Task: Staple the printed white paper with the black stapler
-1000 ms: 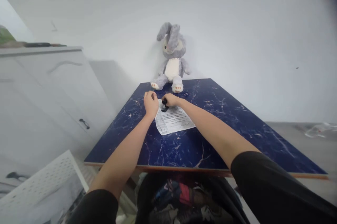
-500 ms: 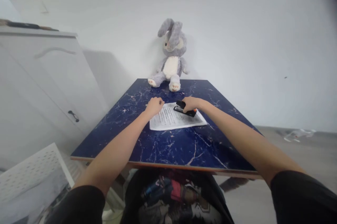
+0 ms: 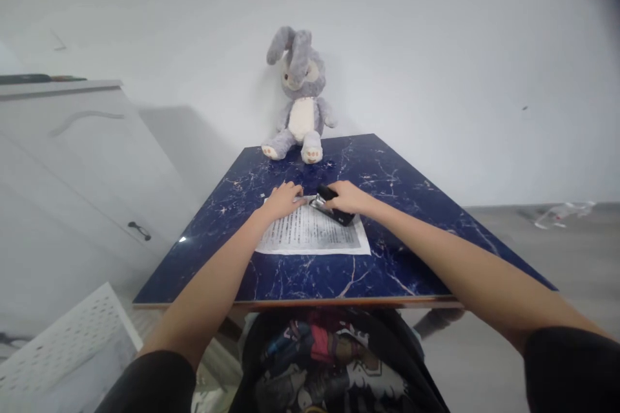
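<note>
Printed paper (image 3: 310, 235) lies on a dark blue marbled table (image 3: 300, 284). Fingers stretched out, my left hand (image 3: 285, 200) rests on the paper's far left part, its thumb toward the stapler. A black stapler (image 3: 341, 216) is held in my right hand (image 3: 346, 196), which grips it from above and behind. The stapler sits slanted over the paper's far right part, its silvery front end pointing to my left hand. Whether its front end touches the paper's edge I cannot tell.
A grey plush rabbit (image 3: 303, 109) sits at the table's far edge against the white wall. On the left stand a white cabinet (image 3: 72, 187) and a white perforated basket (image 3: 72, 348). Some clear plastic (image 3: 564, 214) lies on the floor at right.
The stapler has turned and shifted left, toward my left hand. My left hand has gone from curled to flatter. The paper has turned and slid slightly nearer to me, and the view has shifted.
</note>
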Demonstrator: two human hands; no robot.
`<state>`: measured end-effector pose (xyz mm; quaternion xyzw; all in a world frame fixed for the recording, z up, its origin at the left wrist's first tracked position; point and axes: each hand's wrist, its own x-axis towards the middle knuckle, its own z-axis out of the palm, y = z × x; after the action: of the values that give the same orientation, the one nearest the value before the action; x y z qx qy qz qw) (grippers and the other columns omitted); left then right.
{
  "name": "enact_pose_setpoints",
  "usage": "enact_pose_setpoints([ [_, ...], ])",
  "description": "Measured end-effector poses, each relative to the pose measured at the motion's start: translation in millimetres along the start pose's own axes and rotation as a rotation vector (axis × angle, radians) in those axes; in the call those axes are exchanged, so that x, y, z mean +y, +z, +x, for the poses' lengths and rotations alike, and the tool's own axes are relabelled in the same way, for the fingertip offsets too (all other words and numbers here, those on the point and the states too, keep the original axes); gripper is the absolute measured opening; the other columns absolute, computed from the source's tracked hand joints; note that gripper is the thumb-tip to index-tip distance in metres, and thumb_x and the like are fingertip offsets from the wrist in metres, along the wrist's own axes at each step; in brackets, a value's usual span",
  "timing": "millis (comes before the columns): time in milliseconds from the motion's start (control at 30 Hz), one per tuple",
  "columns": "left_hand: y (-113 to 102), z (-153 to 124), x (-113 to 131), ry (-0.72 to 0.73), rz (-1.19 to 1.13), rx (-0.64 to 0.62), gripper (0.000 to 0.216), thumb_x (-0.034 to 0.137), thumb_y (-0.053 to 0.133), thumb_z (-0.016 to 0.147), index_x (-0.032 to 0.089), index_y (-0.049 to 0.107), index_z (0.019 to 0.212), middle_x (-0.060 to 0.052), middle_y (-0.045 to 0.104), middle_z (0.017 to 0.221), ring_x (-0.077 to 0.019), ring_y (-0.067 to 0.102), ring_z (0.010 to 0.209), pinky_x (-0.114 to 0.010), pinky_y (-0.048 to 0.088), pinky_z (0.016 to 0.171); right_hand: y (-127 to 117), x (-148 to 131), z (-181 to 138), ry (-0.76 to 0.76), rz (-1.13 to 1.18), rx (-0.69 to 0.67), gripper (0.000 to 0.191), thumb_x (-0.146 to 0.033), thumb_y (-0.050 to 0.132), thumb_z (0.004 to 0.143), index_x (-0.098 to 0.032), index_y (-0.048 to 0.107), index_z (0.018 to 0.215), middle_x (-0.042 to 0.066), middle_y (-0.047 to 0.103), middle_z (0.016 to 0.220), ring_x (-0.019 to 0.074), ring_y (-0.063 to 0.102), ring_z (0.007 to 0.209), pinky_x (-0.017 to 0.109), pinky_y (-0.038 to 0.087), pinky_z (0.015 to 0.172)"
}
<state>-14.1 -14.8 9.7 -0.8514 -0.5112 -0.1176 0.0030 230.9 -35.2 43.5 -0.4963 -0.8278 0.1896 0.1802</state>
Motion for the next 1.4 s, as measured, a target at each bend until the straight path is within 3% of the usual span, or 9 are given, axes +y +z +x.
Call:
enact_pose_setpoints([
  [133, 0, 3, -1, -0.01, -0.015, -0.029, 0.021, 0.04, 0.06, 0.098, 0.021, 0.063, 0.107, -0.01, 0.063, 0.115, -0.0309, 0.058, 0.115, -0.045, 0.046, 0.097, -17, 17, 6, 0.07, 0.151, 0.174, 0.015, -0.032, 0.071, 0.078, -0.018, 0.067, 0.083, 0.007, 0.073, 0.086, 0.0229, 0.066, 0.079, 0.029, 0.043, 0.066],
  [333, 2, 6, 1, 0.016, -0.099, 0.04, 0.008, 0.029, 0.057, 0.098, 0.021, 0.058, 0.099, -0.007, 0.065, 0.104, -0.0253, 0.061, 0.101, -0.038, 0.047, 0.091, -7, 19, 8, 0.104, 0.213, 0.095, 0.02, -0.036, 0.072, 0.077, -0.018, 0.064, 0.076, 0.005, 0.07, 0.079, 0.0217, 0.064, 0.074, 0.029, 0.043, 0.065],
  [433, 0, 6, 2, 0.03, -0.177, 0.062, 0.005, 0.025, 0.057, 0.097, 0.022, 0.057, 0.101, -0.005, 0.067, 0.098, -0.0233, 0.064, 0.095, -0.035, 0.048, 0.087, 4, 19, 8, 0.103, 0.369, 0.08, 0.02, -0.036, 0.069, 0.077, -0.018, 0.067, 0.084, 0.005, 0.071, 0.084, 0.0215, 0.065, 0.077, 0.029, 0.045, 0.066],
  [567, -2, 6, 3, 0.006, -0.247, 0.091, 0.019, 0.023, 0.058, 0.096, 0.023, 0.059, 0.114, -0.005, 0.07, 0.101, -0.023, 0.067, 0.096, -0.035, 0.05, 0.09, 3, 26, 10, 0.091, 0.561, 0.161, 0.03, -0.036, 0.069, 0.073, -0.018, 0.066, 0.097, 0.005, 0.071, 0.091, 0.0219, 0.066, 0.083, 0.029, 0.049, 0.07],
  [733, 0, 10, 2, 0.008, -0.167, 0.066, 0.02, 0.022, 0.049, 0.099, 0.019, 0.069, 0.102, -0.01, 0.069, 0.104, -0.025, 0.066, 0.101, -0.038, 0.05, 0.097, -20, 51, 17, 0.154, 0.476, 0.334, 0.037, -0.023, 0.065, 0.066, -0.02, 0.061, 0.103, 0.003, 0.07, 0.094, 0.0209, 0.065, 0.085, 0.028, 0.051, 0.073],
  [1000, 9, 13, -5, 0.05, -0.15, 0.074, 0.018, 0.021, 0.049, 0.098, 0.019, 0.067, 0.1, -0.009, 0.069, 0.103, -0.025, 0.064, 0.101, -0.039, 0.049, 0.096, -37, 90, 20, 0.298, 0.399, 0.276, 0.025, -0.032, 0.072, 0.07, -0.015, 0.071, 0.089, 0.005, 0.071, 0.077, 0.0213, 0.066, 0.074, 0.028, 0.05, 0.065],
  [1133, 12, 12, -4, 0.037, -0.143, 0.055, 0.014, 0.021, 0.054, 0.095, 0.019, 0.065, 0.104, -0.009, 0.068, 0.106, -0.0258, 0.062, 0.105, -0.041, 0.047, 0.099, -39, 76, 16, 0.265, 0.374, 0.279, 0.026, -0.036, 0.075, 0.072, -0.015, 0.072, 0.087, 0.005, 0.071, 0.079, 0.02, 0.066, 0.075, 0.028, 0.048, 0.066],
  [1267, 15, 10, 1, -0.036, -0.096, 0.068, 0.021, 0.024, 0.057, 0.095, 0.023, 0.066, 0.114, -0.01, 0.063, 0.113, -0.03, 0.057, 0.115, -0.049, 0.044, 0.103, -32, 37, 4, 0.036, 0.258, 0.115, 0.029, -0.044, 0.077, 0.073, -0.017, 0.069, 0.072, 0.002, 0.066, 0.067, 0.0175, 0.062, 0.066, 0.027, 0.042, 0.06],
  [1400, 17, 12, 4, -0.118, -0.149, 0.086, 0.022, 0.021, 0.054, 0.096, 0.026, 0.072, 0.106, -0.009, 0.063, 0.113, -0.0297, 0.056, 0.117, -0.05, 0.044, 0.104, -8, -2, -7, -0.204, 0.078, 0.032, 0.024, -0.034, 0.074, 0.075, -0.017, 0.062, 0.064, -0.001, 0.061, 0.062, 0.0139, 0.055, 0.061, 0.026, 0.037, 0.06],
])
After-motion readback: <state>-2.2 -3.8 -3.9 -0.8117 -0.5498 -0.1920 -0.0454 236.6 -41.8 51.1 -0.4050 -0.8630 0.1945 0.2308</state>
